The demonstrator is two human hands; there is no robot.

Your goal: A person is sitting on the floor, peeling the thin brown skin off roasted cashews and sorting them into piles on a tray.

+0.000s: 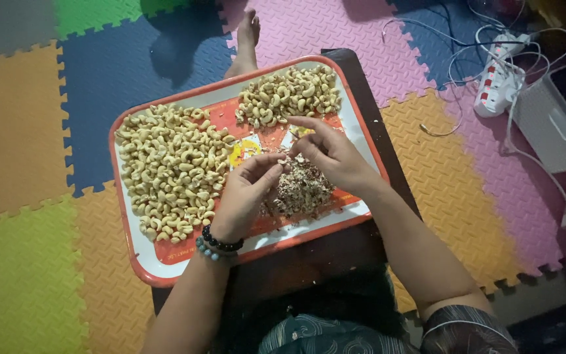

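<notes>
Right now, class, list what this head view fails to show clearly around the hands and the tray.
- Cashew between the fingertips: covered by the left hand and right hand.
- Tray picture: buried under the large cashew pile and the skins heap.
- Power strip sockets: too small, dim.

Home floor: colourful foam play mats [27, 131], power strip [498, 82] with cables.
</notes>
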